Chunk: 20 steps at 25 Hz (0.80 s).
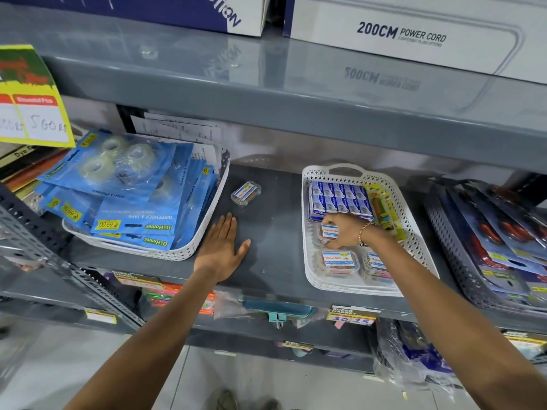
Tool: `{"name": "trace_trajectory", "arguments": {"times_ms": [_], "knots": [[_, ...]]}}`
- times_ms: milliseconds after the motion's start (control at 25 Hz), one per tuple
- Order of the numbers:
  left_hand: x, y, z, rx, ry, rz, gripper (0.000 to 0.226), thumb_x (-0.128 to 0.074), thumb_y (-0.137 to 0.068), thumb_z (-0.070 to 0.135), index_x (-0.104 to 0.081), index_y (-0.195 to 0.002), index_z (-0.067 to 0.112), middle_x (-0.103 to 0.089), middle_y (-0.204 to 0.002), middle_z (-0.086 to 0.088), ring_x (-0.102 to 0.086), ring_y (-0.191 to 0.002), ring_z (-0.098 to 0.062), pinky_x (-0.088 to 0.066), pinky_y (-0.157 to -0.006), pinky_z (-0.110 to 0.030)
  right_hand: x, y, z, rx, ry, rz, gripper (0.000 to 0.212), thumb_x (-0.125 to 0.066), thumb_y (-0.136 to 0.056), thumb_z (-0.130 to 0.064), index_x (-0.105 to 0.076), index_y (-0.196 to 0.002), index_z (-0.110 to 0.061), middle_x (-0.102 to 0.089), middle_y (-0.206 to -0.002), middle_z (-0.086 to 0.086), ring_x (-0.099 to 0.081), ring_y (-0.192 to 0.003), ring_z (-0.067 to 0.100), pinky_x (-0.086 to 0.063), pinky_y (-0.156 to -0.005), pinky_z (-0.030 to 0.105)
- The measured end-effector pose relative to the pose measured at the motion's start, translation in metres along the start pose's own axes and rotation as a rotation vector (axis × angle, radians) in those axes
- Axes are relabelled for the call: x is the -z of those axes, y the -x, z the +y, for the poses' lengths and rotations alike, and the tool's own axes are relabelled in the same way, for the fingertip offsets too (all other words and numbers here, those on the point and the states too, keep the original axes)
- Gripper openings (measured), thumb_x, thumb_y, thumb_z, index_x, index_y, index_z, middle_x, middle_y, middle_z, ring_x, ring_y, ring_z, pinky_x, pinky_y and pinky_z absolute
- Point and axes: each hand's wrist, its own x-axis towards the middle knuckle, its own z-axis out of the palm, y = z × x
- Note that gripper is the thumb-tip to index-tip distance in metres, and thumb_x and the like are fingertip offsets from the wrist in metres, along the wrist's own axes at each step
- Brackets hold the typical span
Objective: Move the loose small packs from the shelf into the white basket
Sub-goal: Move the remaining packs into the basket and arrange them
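You face a grey metal shelving unit (266, 96) with glossy boards that mirror the cartons above. At twelve o'clock a white carton (414, 31) printed "200CM POWER CORD" sits on the top board, with a navy carton (165, 10) at eleven. A yellow price card (32, 113) hangs at ten o'clock. At eight, a perforated upright (38, 229) slants down. Pale floor tiles (207, 377) show at six, under the lowest board.

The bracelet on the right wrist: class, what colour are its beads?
The bracelet has pale gold and pinkish beads, seen best in the head view.
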Motion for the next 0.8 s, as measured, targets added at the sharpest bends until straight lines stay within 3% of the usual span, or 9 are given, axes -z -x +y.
{"name": "trace_trajectory", "arguments": {"times_ms": [200, 320, 440, 600, 720, 800], "knots": [[-0.001, 0.0, 0.0, 0.004, -0.002, -0.002, 0.078, -0.009, -0.093, 0.061, 0.005, -0.151, 0.011, 0.005, -0.162, -0.004, 0.007, -0.149, -0.017, 0.004, -0.121, -0.032, 0.001, 0.005, -0.001, 0.005, -0.062, -0.017, 0.06, -0.078, -0.067, -0.031, -0.051, -0.12, -0.022, -0.06, -0.12, 0.003, -0.057, -0.101, 0.021, -0.05, -0.094, 0.036], [0.0, 0.0, 0.0, 0.007, 0.005, -0.003, 0.077, -0.011, -0.094, 0.06, 0.005, -0.151, 0.011, 0.005, -0.162, -0.004, 0.007, -0.149, -0.017, 0.004, -0.121, -0.032, 0.019, 0.013, 0.0, 0.005, -0.145, -0.037, 0.063, -0.081, -0.066, -0.036, -0.053, -0.122, -0.025, -0.056, -0.114, -0.01, -0.055, -0.107, 0.016, -0.046, -0.099, 0.035], [0.002, 0.001, 0.001, 0.001, 0.032, -0.001, 0.076, -0.015, -0.095, 0.058, 0.004, -0.151, 0.01, 0.005, -0.162, -0.005, 0.007, -0.149, -0.017, 0.004, -0.121, -0.031, 0.047, 0.021, 0.0, 0.043, -0.183, 0.057, 0.042, -0.08, -0.069, -0.033, -0.062, -0.106, -0.024, -0.062, -0.107, -0.006, -0.059, -0.103, 0.016, -0.048, -0.096, 0.033], [0.006, 0.003, 0.003, -0.004, 0.051, 0.015, 0.076, -0.019, -0.096, 0.056, 0.001, -0.152, 0.009, 0.002, -0.162, -0.005, 0.006, -0.149, -0.017, 0.006, -0.12, -0.03, 0.059, 0.001, -0.033, 0.148, -0.368, 0.314, 0.014, -0.075, -0.076, -0.021, -0.066, -0.087, -0.02, -0.072, -0.098, 0.005, -0.067, -0.092, 0.026, -0.053, -0.087, 0.035], [0.008, 0.004, 0.004, -0.001, 0.036, 0.014, 0.076, -0.017, -0.096, 0.056, 0.003, -0.151, 0.009, 0.003, -0.162, -0.006, 0.007, -0.149, -0.017, 0.007, -0.119, -0.03, 0.041, -0.041, -0.083, 0.243, -0.362, 0.342, 0.017, -0.066, -0.081, -0.014, -0.067, -0.098, -0.014, -0.072, -0.105, 0.008, -0.066, -0.1, 0.026, -0.051, -0.093, 0.037], [0.008, 0.004, 0.004, 0.007, 0.025, 0.016, 0.076, -0.017, -0.096, 0.056, 0.003, -0.151, 0.008, 0.003, -0.162, -0.007, 0.006, -0.149, -0.018, 0.006, -0.12, -0.03, 0.026, -0.072, -0.116, 0.302, -0.211, 0.358, 0.032, -0.059, -0.084, -0.011, -0.062, -0.116, -0.017, -0.065, -0.124, 0.008, -0.058, -0.116, 0.027, -0.046, -0.102, 0.039]]}}
